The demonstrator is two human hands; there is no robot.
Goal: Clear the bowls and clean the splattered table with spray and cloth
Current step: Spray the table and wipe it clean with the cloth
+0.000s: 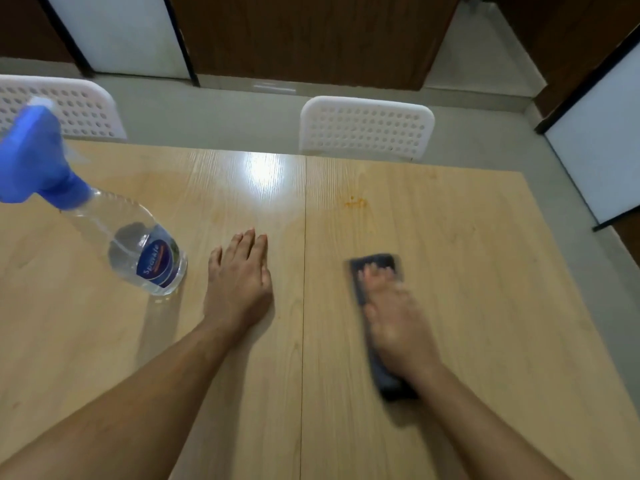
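Dark grey cloth, folded into a long pad, lies on the right half of the light wood-grain table, nearest the viewer; its long axis runs near-to-far with a slight lean to the left, the far end toward the stain. Right hand: laid flat on top of the cloth, fingers extended toward its far end, pressing it to the surface; motion-blurred, so the exact finger spread cannot be told. Left hand: flat on the table left of the centre seam, palm down, fingers straight and close together pointing away, holding nothing, apparently bracing. Spray bottle: clear plastic with a blue label and blue trigger head, standing just left of the left hand, not touched; it reads as leaning up and to the left under the wide lens, the head near the left frame edge. Orange splatter: small, on the right half just past the seam, well beyond the cloth's far end; a fainter wet sheen spreads around it. No bowls are in view, so that part looks done. Step in hand, by judgement: wiping. To do it well, keep the palm flat and the pressure even, push the pad lengthwise up to and over the orange mark, overlap strokes, and turn to a clean face if it smears. White perforated chairs stand at the far edge.
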